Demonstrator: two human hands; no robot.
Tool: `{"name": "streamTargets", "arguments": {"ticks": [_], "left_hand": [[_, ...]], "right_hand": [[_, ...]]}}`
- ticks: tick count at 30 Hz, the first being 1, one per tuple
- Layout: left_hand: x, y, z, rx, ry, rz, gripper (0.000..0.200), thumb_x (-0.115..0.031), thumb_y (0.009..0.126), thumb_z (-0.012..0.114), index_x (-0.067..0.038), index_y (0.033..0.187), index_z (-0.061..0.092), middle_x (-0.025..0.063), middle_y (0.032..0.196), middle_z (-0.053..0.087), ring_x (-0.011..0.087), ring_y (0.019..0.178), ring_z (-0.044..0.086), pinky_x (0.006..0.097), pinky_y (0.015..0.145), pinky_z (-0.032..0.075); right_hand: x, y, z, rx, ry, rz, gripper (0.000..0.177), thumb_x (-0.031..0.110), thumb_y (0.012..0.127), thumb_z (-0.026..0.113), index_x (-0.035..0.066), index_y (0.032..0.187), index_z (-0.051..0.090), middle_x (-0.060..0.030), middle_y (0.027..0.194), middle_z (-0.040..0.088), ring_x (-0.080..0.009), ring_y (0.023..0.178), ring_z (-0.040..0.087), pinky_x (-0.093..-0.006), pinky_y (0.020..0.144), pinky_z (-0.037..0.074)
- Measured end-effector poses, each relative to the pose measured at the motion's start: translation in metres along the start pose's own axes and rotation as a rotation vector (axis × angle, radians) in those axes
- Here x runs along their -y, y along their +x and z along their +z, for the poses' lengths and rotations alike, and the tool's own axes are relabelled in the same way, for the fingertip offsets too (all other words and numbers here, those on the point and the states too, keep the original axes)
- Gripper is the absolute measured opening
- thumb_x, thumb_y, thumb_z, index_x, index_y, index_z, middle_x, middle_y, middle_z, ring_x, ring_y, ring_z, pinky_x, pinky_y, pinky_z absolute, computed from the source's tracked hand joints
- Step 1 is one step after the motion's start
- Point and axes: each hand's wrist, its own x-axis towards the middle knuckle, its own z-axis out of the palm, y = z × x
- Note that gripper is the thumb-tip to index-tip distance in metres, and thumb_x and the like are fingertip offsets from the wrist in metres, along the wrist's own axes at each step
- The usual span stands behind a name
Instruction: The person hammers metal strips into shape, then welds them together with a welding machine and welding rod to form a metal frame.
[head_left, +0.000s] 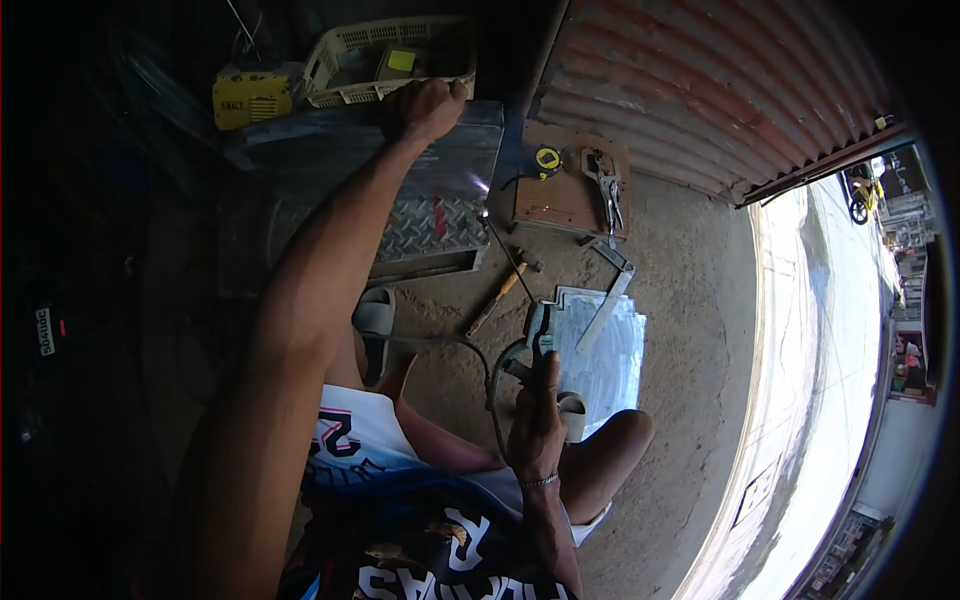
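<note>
My right hand (537, 425) is closed on a welding electrode holder (541, 325), its thumb lying along the top. A thin electrode (508, 256) runs from the holder up to a metal workpiece, where a small bright arc glows at the side edge. The workpiece has a smooth grey metal panel (455, 150) and a diamond-plate step (405, 228) with a red mark. My left hand (425, 108) is curled over the panel's upper edge, near a plastic crate (340, 97); its fingertips are partly hidden. A cable (455, 341) trails from the holder.
A wooden stool (545, 207) bears a tape measure (547, 160) and locking pliers (605, 190). A hammer (497, 300), a square (606, 310) and a pale metal sheet (620, 365) lie on the floor. A yellow machine (250, 100) stands beside the crate. Corrugated sheeting (690, 90) rises at right.
</note>
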Motion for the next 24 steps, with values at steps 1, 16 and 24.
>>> {"name": "streamTargets", "arguments": {"ticks": [1,16,24], "left_hand": [[-0.003,-0.001,-0.002,-0.008,-0.018,-0.002,0.053,-0.046,0.097,0.046,-0.003,0.083,0.074,0.0234,0.083,0.072,0.0403,0.08,0.072,0.0533,0.071,0.056],[0.012,0.004,0.013,-0.046,0.033,0.063,0.054,-0.044,0.095,0.045,-0.002,0.079,0.074,0.0236,0.082,0.072,0.0426,0.077,0.071,0.054,0.069,0.055],[0.003,-0.002,0.002,-0.128,0.039,0.05,0.056,-0.045,0.096,0.046,-0.001,0.074,0.072,0.0231,0.075,0.069,0.0416,0.072,0.069,0.0537,0.066,0.053]], "right_hand": [[0.0,0.0,0.0,0.0,0.001,0.0,0.069,0.002,0.093,0.055,0.014,0.157,0.031,-0.024,0.085,0.065,-0.0323,0.071,0.066,-0.0403,0.066,0.052],[-0.006,-0.005,-0.001,0.021,0.073,-0.009,0.071,0.001,0.095,0.053,0.015,0.159,0.026,-0.0249,0.093,0.068,-0.0359,0.076,0.067,-0.0408,0.067,0.053],[0.008,-0.011,-0.02,-0.194,0.225,-0.055,0.063,0.016,0.105,0.043,0.007,0.16,0.016,-0.008,0.11,0.064,-0.0061,0.066,0.049,-0.0213,0.058,0.044]]}}
